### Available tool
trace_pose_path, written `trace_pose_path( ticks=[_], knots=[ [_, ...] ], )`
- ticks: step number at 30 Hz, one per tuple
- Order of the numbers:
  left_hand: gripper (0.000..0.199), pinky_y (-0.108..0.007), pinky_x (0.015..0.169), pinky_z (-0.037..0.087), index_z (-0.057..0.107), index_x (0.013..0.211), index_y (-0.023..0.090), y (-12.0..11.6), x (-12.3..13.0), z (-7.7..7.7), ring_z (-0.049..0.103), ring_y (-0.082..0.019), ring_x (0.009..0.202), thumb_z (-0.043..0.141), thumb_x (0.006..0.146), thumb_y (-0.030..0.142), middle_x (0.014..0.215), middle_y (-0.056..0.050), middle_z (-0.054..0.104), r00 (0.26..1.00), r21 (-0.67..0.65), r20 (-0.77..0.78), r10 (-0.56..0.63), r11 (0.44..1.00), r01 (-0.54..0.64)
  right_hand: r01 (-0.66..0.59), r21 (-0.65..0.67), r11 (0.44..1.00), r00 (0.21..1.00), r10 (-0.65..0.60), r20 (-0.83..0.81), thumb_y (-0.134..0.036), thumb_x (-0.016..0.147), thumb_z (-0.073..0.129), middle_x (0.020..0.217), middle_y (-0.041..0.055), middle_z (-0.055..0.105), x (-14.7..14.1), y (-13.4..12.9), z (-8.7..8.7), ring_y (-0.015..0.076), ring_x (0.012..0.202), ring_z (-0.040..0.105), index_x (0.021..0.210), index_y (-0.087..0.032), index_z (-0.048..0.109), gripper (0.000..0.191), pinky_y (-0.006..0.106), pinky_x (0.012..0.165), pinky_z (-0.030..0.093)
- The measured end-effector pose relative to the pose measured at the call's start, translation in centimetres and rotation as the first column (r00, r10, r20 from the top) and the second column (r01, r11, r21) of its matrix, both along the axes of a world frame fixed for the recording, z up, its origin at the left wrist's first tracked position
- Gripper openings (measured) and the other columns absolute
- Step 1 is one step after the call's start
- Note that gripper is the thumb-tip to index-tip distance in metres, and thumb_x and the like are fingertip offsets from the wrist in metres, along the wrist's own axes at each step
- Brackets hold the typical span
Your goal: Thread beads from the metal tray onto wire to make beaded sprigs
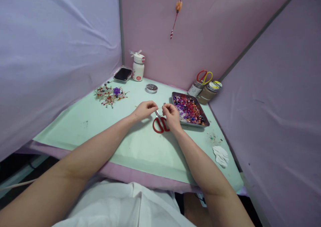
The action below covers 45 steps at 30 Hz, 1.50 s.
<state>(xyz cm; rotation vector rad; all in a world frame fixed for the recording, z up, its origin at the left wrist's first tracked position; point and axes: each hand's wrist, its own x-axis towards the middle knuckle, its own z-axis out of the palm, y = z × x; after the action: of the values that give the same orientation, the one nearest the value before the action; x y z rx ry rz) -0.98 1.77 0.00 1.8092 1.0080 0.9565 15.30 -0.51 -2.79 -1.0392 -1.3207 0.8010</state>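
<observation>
Over the middle of the pale green table, my left hand (pixel 146 109) is closed in a pinch on one end of a thin cord (pixel 159 108). My right hand (pixel 171 115) pinches the same cord a short way to the right. The cord is too fine to make out clearly. Red-handled scissors (pixel 158 125) lie on the table beneath, partly hidden by both hands. Just right of my right hand stands a dark metal tray (pixel 192 124) holding many purple, red and clear beads (pixel 187 108).
Beaded strands (pixel 107 95) lie at the left, near a phone (pixel 123 74) and a white bottle (pixel 138 68). A small round container (pixel 151 88) sits behind my hands. Jars (pixel 210 92), one holding scissors (pixel 205 77), stand back right. A crumpled white cloth (pixel 220 156) lies right.
</observation>
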Motion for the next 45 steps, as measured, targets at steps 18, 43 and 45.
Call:
trace_pose_path(
  ticks=[18,43,45],
  knots=[
    [0.028,-0.035,0.092,0.038,0.069,0.096,0.022,1.5,-2.2,-0.6,0.055,-0.024,0.102,0.053,0.073,0.024,0.105,-0.007,0.064,0.878,0.238,-0.479,-0.005,0.962,0.135,0.079,0.050,0.996,0.995,-0.076,-0.058,-0.041,0.082,0.057,0.070,-0.0022,0.050,0.3,-0.2,0.9,0.0113,0.062,0.046,0.083,-0.022,0.052,0.019,0.026,0.062,0.042],
    [0.014,-0.029,0.066,0.045,0.074,0.072,0.015,1.0,-1.2,-0.4,0.057,-0.014,0.064,0.070,0.063,0.024,0.067,-0.005,0.068,0.995,-0.214,0.050,-0.091,0.972,0.100,0.024,0.203,0.979,0.845,-0.128,0.520,-0.017,0.083,0.050,0.100,0.0070,0.048,0.5,-0.5,0.0,0.0189,0.088,0.053,0.098,-0.025,0.067,0.024,0.036,0.081,0.048],
    [0.016,-0.029,0.065,0.044,0.074,0.073,0.015,1.0,-1.1,-0.4,0.057,-0.014,0.064,0.070,0.063,0.026,0.069,-0.005,0.069,0.994,-0.206,0.058,-0.093,0.973,0.103,0.074,0.220,0.973,0.823,-0.184,0.537,-0.017,0.083,0.051,0.101,0.0079,0.045,0.5,-0.6,0.1,0.0206,0.092,0.052,0.100,-0.025,0.067,0.025,0.038,0.082,0.048]
  ],
)
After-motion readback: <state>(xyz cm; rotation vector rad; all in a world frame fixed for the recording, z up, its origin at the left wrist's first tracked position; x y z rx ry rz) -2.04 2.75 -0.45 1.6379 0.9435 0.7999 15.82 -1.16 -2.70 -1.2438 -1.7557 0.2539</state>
